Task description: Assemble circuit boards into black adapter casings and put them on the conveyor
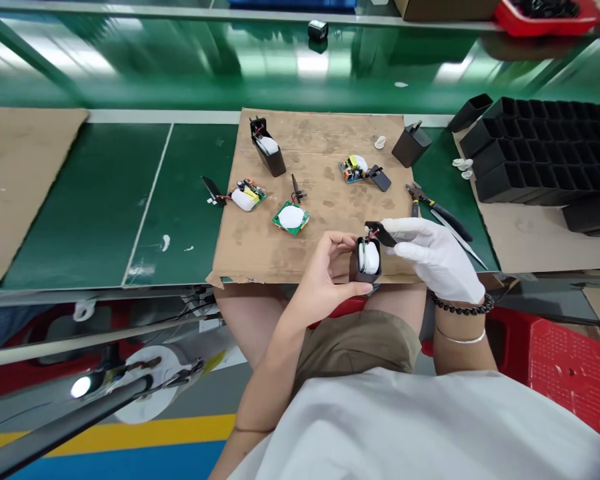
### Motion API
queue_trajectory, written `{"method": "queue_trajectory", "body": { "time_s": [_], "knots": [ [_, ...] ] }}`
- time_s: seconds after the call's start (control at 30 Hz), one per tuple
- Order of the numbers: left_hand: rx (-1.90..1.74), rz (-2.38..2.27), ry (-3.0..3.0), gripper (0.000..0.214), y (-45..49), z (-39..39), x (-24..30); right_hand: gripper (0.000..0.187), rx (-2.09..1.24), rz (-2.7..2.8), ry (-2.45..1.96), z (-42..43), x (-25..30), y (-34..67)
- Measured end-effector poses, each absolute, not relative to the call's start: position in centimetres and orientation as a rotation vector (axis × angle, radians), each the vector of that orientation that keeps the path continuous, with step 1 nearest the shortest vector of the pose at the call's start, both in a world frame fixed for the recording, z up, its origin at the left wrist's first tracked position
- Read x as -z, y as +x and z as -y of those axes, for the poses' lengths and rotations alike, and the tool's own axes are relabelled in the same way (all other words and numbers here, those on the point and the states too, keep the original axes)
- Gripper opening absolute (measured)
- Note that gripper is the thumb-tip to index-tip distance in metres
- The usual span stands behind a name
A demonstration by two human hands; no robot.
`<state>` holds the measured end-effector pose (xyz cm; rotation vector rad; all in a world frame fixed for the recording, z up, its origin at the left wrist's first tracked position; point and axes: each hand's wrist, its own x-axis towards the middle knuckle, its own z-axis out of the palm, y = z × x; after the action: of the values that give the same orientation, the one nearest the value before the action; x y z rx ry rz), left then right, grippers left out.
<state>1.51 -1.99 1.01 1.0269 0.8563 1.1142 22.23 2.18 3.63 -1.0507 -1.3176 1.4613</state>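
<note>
My bare left hand (330, 273) is wrapped round a small black plastic housing (366, 261) with a white part inside it. My right hand (433, 257), in a white glove, pinches the black lid piece (380, 233) that hangs on red wires at the housing's top. Both hands are at the near edge of a brown cardboard sheet (325, 200). On the cardboard lie a green circuit board with a white pad (291, 218), another board with wires (247, 195), a third board (355, 168) and a filled black housing (269, 148).
Black pliers (437, 212) lie right of the cardboard. Stacked empty black housings (545, 147) fill the right side, with one loose housing (411, 143) near them. A green conveyor belt (180, 60) runs behind. A red stool (565, 363) is by my right side.
</note>
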Motion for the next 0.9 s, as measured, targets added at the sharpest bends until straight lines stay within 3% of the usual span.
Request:
{"method": "queue_trajectory", "body": {
  "time_s": [0.17, 0.33, 0.53, 0.63, 0.9],
  "knots": [
    [-1.364, -1.194, 1.38, 0.058, 3.4, 1.8, 0.7, 0.023, -1.085, 1.387, -1.184, -1.1, -3.8, 20.8],
    [-1.641, -1.429, 1.667, 0.056, 5.1, 1.0, 2.0, 0.027, -0.432, 1.636, -1.359, 0.6, -3.9, 18.3],
    [-1.668, -1.473, 1.673, 0.046, 5.4, 0.7, 2.7, 0.028, -0.067, 1.864, -1.355, 1.2, -3.0, 16.4],
    [-1.687, -1.475, 1.669, 0.039, 5.2, 0.7, 2.7, 0.025, -0.001, 1.938, -1.372, 1.3, -2.5, 16.2],
    [-1.645, -1.494, 1.743, 0.052, 5.1, 0.8, 2.5, 0.025, -0.349, 1.795, -1.271, 0.9, -3.0, 17.4]
  ]
}}
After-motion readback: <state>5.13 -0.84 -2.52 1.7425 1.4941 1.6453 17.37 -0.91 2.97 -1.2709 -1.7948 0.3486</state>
